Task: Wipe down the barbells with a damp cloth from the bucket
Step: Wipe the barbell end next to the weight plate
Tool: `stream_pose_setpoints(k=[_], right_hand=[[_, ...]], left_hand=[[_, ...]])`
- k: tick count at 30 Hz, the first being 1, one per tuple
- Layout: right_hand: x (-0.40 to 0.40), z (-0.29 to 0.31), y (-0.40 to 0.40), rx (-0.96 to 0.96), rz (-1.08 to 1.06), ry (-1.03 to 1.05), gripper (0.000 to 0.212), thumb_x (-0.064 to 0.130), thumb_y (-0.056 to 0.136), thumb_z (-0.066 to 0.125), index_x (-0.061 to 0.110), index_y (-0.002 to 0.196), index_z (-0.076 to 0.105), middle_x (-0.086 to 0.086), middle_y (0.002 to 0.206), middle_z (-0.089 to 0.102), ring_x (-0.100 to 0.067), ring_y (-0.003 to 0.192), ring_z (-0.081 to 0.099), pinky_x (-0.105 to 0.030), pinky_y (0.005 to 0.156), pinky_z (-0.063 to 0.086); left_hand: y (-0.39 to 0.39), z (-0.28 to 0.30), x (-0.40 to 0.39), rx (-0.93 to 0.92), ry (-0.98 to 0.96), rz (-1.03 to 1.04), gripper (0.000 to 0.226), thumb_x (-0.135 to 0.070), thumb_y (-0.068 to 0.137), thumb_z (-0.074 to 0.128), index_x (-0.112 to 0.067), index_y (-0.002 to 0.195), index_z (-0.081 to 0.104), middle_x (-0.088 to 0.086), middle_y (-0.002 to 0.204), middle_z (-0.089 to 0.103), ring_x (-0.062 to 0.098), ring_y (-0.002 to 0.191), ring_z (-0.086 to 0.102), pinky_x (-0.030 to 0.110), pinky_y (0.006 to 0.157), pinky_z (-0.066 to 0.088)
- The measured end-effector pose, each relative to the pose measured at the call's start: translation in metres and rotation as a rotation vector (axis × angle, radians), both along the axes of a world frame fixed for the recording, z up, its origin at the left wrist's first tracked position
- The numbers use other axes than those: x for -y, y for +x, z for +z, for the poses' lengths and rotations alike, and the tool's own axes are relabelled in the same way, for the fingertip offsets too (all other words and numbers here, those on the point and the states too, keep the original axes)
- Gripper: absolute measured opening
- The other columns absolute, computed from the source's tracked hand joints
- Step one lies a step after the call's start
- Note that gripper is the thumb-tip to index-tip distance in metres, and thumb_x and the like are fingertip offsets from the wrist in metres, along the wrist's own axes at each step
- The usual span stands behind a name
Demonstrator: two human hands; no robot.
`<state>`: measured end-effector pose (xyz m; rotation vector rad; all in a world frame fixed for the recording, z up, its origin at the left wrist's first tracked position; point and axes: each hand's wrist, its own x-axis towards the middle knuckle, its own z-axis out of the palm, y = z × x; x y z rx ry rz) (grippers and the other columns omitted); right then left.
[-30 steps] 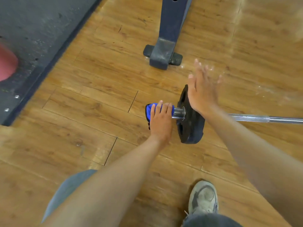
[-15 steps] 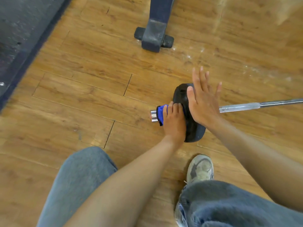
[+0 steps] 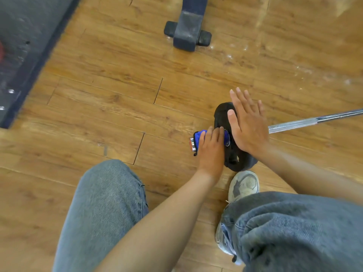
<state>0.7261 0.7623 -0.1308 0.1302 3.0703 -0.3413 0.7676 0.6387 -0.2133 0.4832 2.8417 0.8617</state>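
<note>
- down on the wood floor, the barbell [image 3: 314, 119] lies with its long axis running left to right
- left hand [image 3: 213, 150] is curled around the blue cloth [image 3: 199, 136], gripping the sleeve end just left of the black plate [image 3: 223, 116]
- right hand [image 3: 248, 127] rests flat on the plate, fingers straight and a bit spread
- left hand's nearer, so i'd guess the next wipe slides along that axis

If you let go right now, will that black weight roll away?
Probably it could roll: the black weight is round and stands on edge. The flat right hand seems to steady it. It looks thick, likely heavy.
</note>
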Motion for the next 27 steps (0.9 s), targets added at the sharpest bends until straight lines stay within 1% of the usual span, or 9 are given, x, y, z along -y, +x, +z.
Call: stream_pose_setpoints(k=[3,6,8,11,15,17,19,23,27], right_hand=[[0.010,0.000,-0.002,0.002,0.050,0.025,0.058,0.046,0.106,0.016,0.028,0.162,0.018,0.005,0.169,0.016,-0.015,0.156,0.007,-0.049,0.125,0.009],[0.008,0.002,-0.011,0.006,0.036,0.012,0.059,0.047,0.106,0.014,0.028,0.161,0.019,0.005,0.169,0.017,-0.015,0.156,0.009,-0.050,0.125,0.010],[0.003,0.004,-0.024,0.019,0.006,-0.032,0.060,0.049,0.105,0.012,0.028,0.161,0.019,0.006,0.169,0.017,-0.014,0.156,0.008,-0.051,0.125,0.010],[-0.002,0.006,-0.050,0.039,-0.003,-0.073,0.062,0.051,0.104,0.008,0.028,0.162,0.016,0.006,0.169,0.015,-0.013,0.156,0.006,-0.051,0.126,0.009],[0.006,0.021,-0.084,-0.053,0.055,-0.217,0.058,0.043,0.106,0.012,0.025,0.162,0.017,0.006,0.169,0.014,-0.010,0.156,0.003,-0.052,0.126,0.002],[0.008,0.031,-0.075,-0.140,0.008,-0.293,0.054,0.036,0.109,0.015,0.026,0.162,0.017,0.007,0.169,0.014,-0.007,0.156,0.002,-0.050,0.126,-0.001],[0.006,0.032,-0.047,-0.155,-0.023,-0.255,0.053,0.032,0.109,0.017,0.029,0.162,0.013,0.008,0.170,0.010,-0.007,0.156,-0.001,-0.049,0.126,-0.003],[-0.001,0.003,-0.021,-0.130,-0.024,-0.005,0.058,0.034,0.105,0.018,0.027,0.163,0.009,0.005,0.170,0.006,-0.013,0.157,-0.001,-0.054,0.125,0.002],[-0.003,-0.014,-0.059,-0.165,-0.016,-0.058,0.059,0.036,0.106,0.019,0.022,0.162,0.017,-0.001,0.170,0.012,-0.023,0.157,0.002,-0.055,0.124,0.005]], left_hand=[[0.008,-0.004,0.035,-0.006,-0.032,0.091,0.072,0.004,0.090,0.062,-0.009,0.155,0.036,0.007,0.154,0.044,0.028,0.152,0.027,0.045,0.127,0.013],[-0.004,0.005,0.018,0.006,-0.061,0.163,0.059,-0.002,0.096,0.056,-0.010,0.152,0.039,0.005,0.152,0.046,0.027,0.152,0.026,0.044,0.126,0.012],[-0.011,0.009,-0.008,-0.011,-0.075,0.101,0.054,-0.010,0.102,0.048,-0.010,0.154,0.034,0.005,0.155,0.042,0.026,0.154,0.023,0.043,0.127,0.010],[-0.022,0.002,-0.013,-0.041,-0.126,-0.033,0.067,-0.009,0.100,0.053,-0.007,0.160,0.023,0.008,0.161,0.033,0.027,0.155,0.017,0.043,0.127,0.007],[-0.038,-0.007,0.023,-0.121,-0.187,0.042,0.071,-0.001,0.093,0.057,-0.006,0.158,0.029,0.008,0.158,0.038,0.028,0.153,0.025,0.045,0.126,0.016],[-0.055,-0.004,0.020,-0.074,-0.254,0.032,0.070,-0.002,0.098,0.052,-0.006,0.160,0.019,0.008,0.164,0.028,0.028,0.157,0.013,0.045,0.128,0.009],[-0.078,0.004,-0.003,-0.021,-0.280,-0.001,0.068,-0.009,0.104,0.046,-0.006,0.161,0.009,0.007,0.167,0.018,0.027,0.158,0.002,0.044,0.128,0.004],[-0.092,-0.010,-0.013,-0.172,-0.223,-0.036,0.064,-0.019,0.102,0.054,-0.006,0.159,0.027,0.008,0.163,0.034,0.024,0.155,0.021,0.043,0.126,0.014],[-0.098,-0.031,0.027,-0.264,-0.280,0.057,0.070,-0.002,0.091,0.054,-0.007,0.157,0.033,0.008,0.161,0.038,0.026,0.152,0.030,0.046,0.124,0.019]])
